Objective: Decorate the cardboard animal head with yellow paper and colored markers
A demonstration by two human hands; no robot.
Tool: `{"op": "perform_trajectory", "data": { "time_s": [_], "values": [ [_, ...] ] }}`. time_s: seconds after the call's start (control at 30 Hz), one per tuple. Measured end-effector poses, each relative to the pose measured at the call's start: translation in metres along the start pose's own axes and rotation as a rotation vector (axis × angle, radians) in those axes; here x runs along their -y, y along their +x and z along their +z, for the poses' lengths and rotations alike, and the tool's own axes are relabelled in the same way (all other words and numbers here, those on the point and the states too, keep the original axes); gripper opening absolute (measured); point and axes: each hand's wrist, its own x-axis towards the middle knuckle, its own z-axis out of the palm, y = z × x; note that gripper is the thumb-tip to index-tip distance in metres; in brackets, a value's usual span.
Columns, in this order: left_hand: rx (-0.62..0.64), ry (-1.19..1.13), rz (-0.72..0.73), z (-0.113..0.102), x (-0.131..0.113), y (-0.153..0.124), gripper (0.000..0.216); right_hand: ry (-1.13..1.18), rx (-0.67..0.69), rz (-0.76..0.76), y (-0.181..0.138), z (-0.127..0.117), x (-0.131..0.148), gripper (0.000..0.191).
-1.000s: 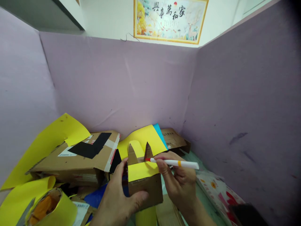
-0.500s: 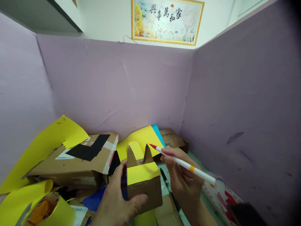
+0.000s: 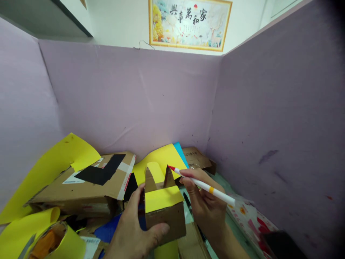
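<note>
A small cardboard box (image 3: 165, 223) with a yellow paper strip (image 3: 163, 198) and two pointed cardboard ears on top sits in my left hand (image 3: 138, 225); the thumb presses its front face and the fingers go round its left side. My right hand (image 3: 205, 203) grips a white marker (image 3: 201, 184) with a red tip and an orange band. That tip is at the point of the right ear (image 3: 168, 176), seeming to touch it. Behind the ears lies a yellow sheet (image 3: 161, 154).
On the left, a large cardboard box (image 3: 88, 190) carries black paper (image 3: 102, 172). Yellow sheets (image 3: 59, 154) and a yellow-wrapped tube (image 3: 71, 237) surround it. A black pen (image 3: 187, 201) lies behind my right hand. Purple-covered walls (image 3: 134, 93) stand on three sides; a dark flat object (image 3: 281, 244) is at lower right.
My right hand has moved left with the marker, bringing its red tip from beside the right ear to the ear's point. My left hand and the small box stay nearly still.
</note>
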Motion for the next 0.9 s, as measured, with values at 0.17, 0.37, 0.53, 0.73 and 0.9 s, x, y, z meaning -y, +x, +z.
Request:
{"op": "perform_trajectory", "data": {
  "time_s": [0.17,0.37,0.53,0.73,0.9],
  "values": [
    [-0.032,0.037,0.009,0.0008,-0.0046,-0.0017,0.084,0.006,0.003,0.003,-0.0016,-0.0002,-0.0008,0.015],
    [-0.023,0.049,0.011,0.0010,-0.0032,-0.0010,0.085,-0.003,0.007,-0.013,-0.0021,-0.0017,-0.0026,0.015],
    [-0.040,0.027,0.012,0.0009,0.0005,-0.0005,0.085,-0.041,-0.005,-0.034,-0.0016,-0.0014,-0.0029,0.013],
    [0.007,0.076,-0.020,-0.0020,-0.0026,-0.0005,0.086,-0.009,0.001,-0.009,-0.0013,-0.0007,-0.0014,0.015],
    [-0.028,0.065,-0.008,-0.0003,-0.0043,-0.0009,0.085,-0.025,-0.005,-0.012,-0.0024,-0.0022,-0.0047,0.016]
  ]
}}
